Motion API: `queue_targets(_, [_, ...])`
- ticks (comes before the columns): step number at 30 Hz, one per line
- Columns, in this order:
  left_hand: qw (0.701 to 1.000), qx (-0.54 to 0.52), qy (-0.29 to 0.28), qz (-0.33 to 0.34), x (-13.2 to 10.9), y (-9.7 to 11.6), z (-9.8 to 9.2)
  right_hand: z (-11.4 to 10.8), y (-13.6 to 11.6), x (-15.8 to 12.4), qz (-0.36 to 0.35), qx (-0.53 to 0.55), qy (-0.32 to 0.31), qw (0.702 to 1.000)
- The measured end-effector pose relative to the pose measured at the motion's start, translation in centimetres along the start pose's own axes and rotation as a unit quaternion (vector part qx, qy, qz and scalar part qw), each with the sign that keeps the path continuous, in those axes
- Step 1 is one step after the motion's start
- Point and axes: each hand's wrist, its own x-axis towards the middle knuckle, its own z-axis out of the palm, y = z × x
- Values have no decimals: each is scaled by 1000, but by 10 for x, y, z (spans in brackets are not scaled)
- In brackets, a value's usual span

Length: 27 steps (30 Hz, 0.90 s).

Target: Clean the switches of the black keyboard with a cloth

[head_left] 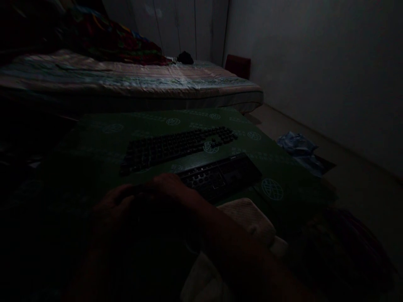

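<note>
A black keyboard (217,176) with bare key sockets lies slanted on a green printed tabletop (189,157). Its left part is covered by my hands and deep shadow. My left hand (115,203) is curled at the keyboard's left end, apparently gripping it. Reaching across from the right, my right hand (168,186) rests over the keyboard's left half; its fingertips are lost in the dark, so what they hold is hidden. Beyond the keyboard, loose black keycaps (166,147) are laid out in rows in a keyboard pattern. A pale folded cloth (247,214) lies beside my right forearm.
Another pale cloth piece (203,279) is near the front. Behind the table stands a bed (189,84) with a striped sheet and a colourful blanket (116,42). A crumpled bluish bag (297,144) is on the floor to the right, near the wall (315,63).
</note>
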Motion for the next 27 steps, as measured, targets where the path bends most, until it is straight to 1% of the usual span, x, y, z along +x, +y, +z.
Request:
queue_targets(4, [1000,7,2,3,3,-2,1,-2,-2,-1,2,-29,-31,999])
queue_targets(8, [1000,17,-1,-1,3,-1,1,-3,-4,-2,-2,-33,-33,999])
queue_targets(12, [1000,-6,-12,-23,1,1,1,-1,-3,-1,-11,-35,-27,999])
queue_targets(16, [1000,-6,5,-1,5,-5,-1,-2,-6,1,-20,-49,-29,998])
queue_targets(17, [1000,-6,0,0,7,-7,-2,-3,-7,1,-17,-51,-35,998])
queue_targets(20, [1000,-10,7,-21,10,-10,-3,-5,-9,2,-12,-54,-51,997])
queue_targets(25, [1000,-8,-7,-9,1,2,-6,0,-8,3,-6,-52,-31,998])
queue_targets(27, [1000,6,-1,-3,-2,5,-6,3,-7,2,-3,-45,-24,999])
